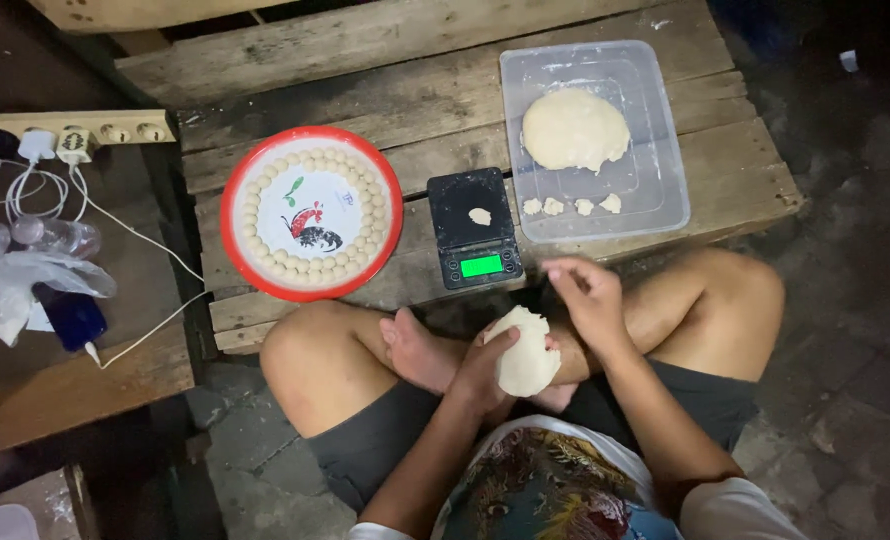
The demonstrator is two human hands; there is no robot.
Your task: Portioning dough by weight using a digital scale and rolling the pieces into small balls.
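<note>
My left hand [482,368] grips a pale lump of dough [525,352] over my crossed legs. Just above it, my right hand [587,296] hovers with fingertips pinched together; whether a bit of dough sits between them I cannot tell. Ahead on the wooden pallet stands a small black digital scale [476,227] with a lit green display and a small dough piece [480,216] on its platform. A clear plastic tub [655,190] at the right holds a large dough mound [574,129] and several small pieces [571,206]. A red-rimmed round tray [235,190] at the left carries rings of small dough balls.
The wooden pallet [365,70] serves as the work surface. At the left, a wooden bench [75,390] holds a power strip [85,128] with plugged chargers and white cables, plastic bottles [50,236] and a crumpled bag. The stone floor [845,350] lies dark to the right.
</note>
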